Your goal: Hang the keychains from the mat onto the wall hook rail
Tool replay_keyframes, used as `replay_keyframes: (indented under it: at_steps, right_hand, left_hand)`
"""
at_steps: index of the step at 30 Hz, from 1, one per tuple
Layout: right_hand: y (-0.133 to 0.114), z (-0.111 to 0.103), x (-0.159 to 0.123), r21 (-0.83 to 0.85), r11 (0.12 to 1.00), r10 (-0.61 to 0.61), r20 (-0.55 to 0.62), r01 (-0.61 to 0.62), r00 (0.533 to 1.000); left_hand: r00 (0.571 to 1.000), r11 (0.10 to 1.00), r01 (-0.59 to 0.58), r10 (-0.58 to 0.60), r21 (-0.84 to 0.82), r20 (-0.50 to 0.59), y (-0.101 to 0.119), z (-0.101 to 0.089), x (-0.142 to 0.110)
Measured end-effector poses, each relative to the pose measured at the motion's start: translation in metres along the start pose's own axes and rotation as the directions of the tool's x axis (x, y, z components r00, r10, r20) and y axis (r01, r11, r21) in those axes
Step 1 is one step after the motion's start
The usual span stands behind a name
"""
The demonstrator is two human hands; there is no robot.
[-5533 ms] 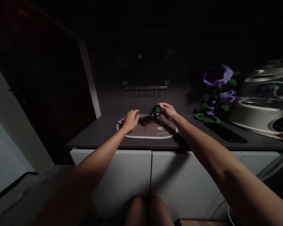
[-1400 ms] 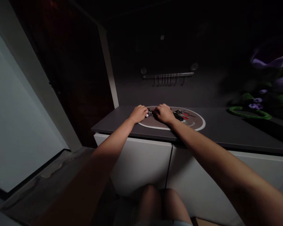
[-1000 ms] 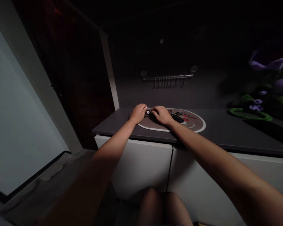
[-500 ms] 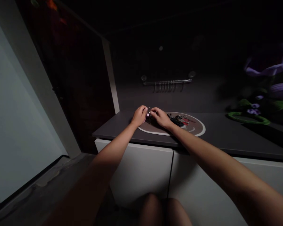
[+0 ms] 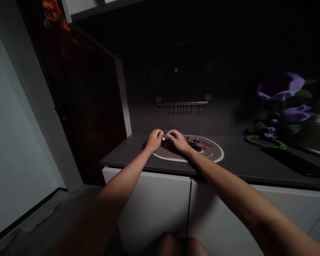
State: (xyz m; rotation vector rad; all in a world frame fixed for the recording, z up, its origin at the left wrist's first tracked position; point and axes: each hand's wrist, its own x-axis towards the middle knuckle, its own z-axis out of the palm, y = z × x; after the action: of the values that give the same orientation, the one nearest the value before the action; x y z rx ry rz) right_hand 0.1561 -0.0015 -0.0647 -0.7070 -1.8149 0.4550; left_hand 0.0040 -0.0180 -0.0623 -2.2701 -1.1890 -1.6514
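Over the oval brown mat (image 5: pixel 170 155) with its white rim, my left hand (image 5: pixel 154 140) and my right hand (image 5: pixel 177 140) are close together. Both have their fingers pinched on a small bunch of keys (image 5: pixel 164 141). A thin ring shows between the fingertips, a pale round piece sits near my left thumb, and a slim metal part hangs down. The exact parts each fingertip grips are too small and dark to tell. Right of my right hand, more keys (image 5: pixel 196 144) with dark and red pieces lie in a heap on the mat.
A clear rail with several hooks (image 5: pixel 183 104) is fixed to the wall behind. Purple artificial flowers with a green ring base (image 5: pixel 266 143) stand on the dark counter (image 5: pixel 237 161) at right, near a flat black object (image 5: pixel 293 163). White cabinet doors (image 5: pixel 154 199) are below.
The view has tilted up and turned slightly right, bringing an upper cabinet edge and more of the flowers into sight. Both hands keep their pinch on the keys, with only slight finger movement.
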Motion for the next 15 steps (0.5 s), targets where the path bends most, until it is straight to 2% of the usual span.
replay_keyframes:
  at_steps: [4, 8, 12, 15]
  right_hand:
    - [-0.005, -0.004, 0.002, 0.166, 0.983, 0.086, -0.018, -0.082, 0.996]
    - [-0.009, -0.012, 0.014, 0.336, 0.93, 0.176, -0.044, -0.151, 0.983]
    - [-0.011, -0.02, 0.035, 0.455, 0.861, 0.296, -0.086, -0.227, 0.951]
    - [-0.01, -0.025, 0.054, 0.493, 0.832, 0.355, -0.122, -0.253, 0.927]
  left_hand:
    - [1.0, 0.999, 0.027, -0.027, -0.037, 0.009, 0.007, 0.003, 0.007]
    - [0.999, 0.998, 0.008, -0.006, -0.056, 0.032, 0.013, 0.005, 0.025]
    - [0.999, 1.0, 0.001, -0.002, -0.008, -0.044, 0.009, 0.009, 0.042]
    - [0.993, 0.997, 0.021, -0.013, 0.07, -0.121, -0.003, 0.014, 0.046]
